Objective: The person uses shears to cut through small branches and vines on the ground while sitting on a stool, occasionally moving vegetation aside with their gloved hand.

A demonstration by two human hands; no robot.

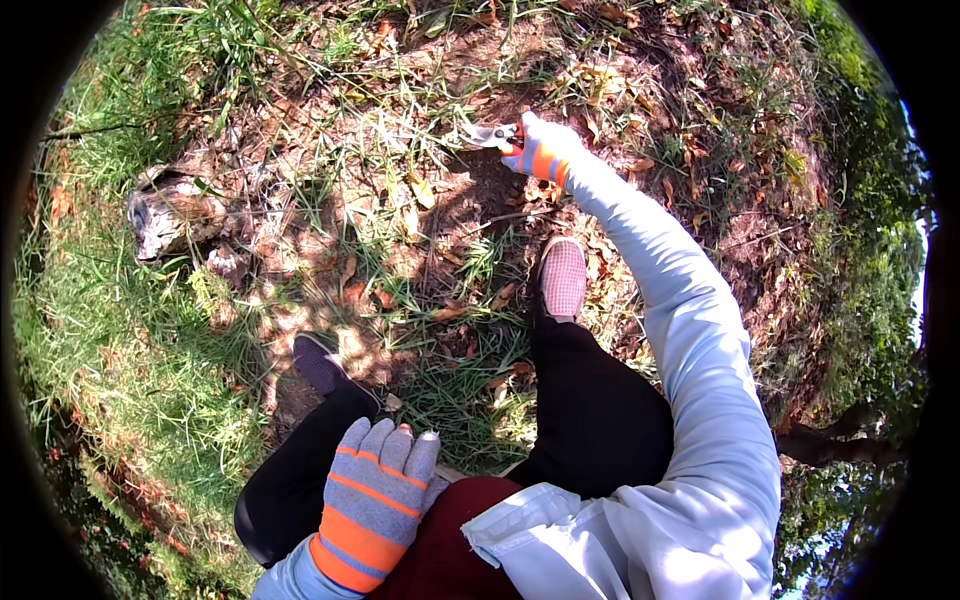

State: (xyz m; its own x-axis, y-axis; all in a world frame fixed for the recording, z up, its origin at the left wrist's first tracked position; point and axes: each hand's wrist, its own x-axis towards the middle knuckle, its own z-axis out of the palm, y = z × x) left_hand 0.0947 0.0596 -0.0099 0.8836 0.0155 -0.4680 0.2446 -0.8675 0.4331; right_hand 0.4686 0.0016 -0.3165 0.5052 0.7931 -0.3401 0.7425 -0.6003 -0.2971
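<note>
My right hand (549, 147), in a grey and orange knit glove, reaches out over the ground at arm's length. It grips a pair of pruning shears (486, 135) by the red handles, and the metal blades point left into grass stems. Whether the blades touch a stem is hard to tell. Near my lap, my left hand (381, 487) wears a matching glove with worn fingertips. Its back faces up and its fingers stretch forward, with nothing visible in them. The palm is hidden.
A weathered piece of wood (176, 214) lies on the left. Dry leaves (600, 79) and cut-looking grass (390, 127) cover the soil. My shoes (564, 277) stand apart on the ground. A dark branch (840, 442) and green foliage (885, 247) border the right side.
</note>
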